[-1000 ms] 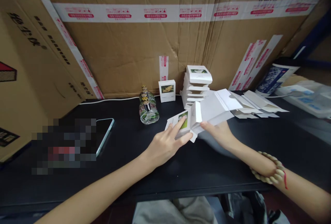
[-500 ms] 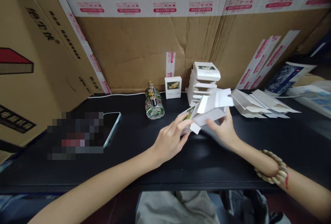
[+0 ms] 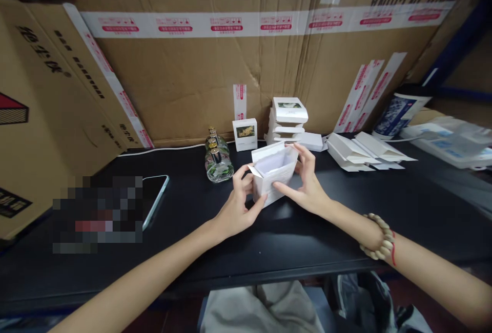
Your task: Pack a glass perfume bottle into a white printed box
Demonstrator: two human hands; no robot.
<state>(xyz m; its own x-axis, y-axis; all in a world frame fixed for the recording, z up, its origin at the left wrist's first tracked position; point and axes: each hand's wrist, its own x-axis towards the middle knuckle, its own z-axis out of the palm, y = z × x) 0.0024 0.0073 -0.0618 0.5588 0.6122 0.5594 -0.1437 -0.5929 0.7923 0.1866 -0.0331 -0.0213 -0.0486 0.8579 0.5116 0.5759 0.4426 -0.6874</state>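
Observation:
A small white carton (image 3: 274,178) stands on the black tabletop with its top flaps up and a white folded paper insert (image 3: 272,161) inside it. My left hand (image 3: 243,200) grips the carton's left side between fingers and thumb. My right hand (image 3: 305,182) holds its right side, thumb on the front face and fingers at the back corner. Behind it rises a stack of white cartons (image 3: 289,112). A closed carton with a yellow flower picture (image 3: 246,134) stands to the left of that stack. Several folded white card inserts (image 3: 351,151) lie to the right.
Glass bottles with gold and silver caps (image 3: 218,161) are lined up left of the flower carton. A phone (image 3: 156,200), partly pixelated, lies further left. Large cardboard (image 3: 184,71) walls off the back. A blue patterned cup (image 3: 400,112) and a plastic-wrapped pack (image 3: 449,141) sit at the far right.
The white insert that my right hand held above the carton is now down inside it. The carton has gone from tilted to upright, with both hands around it. The view has shifted slightly.

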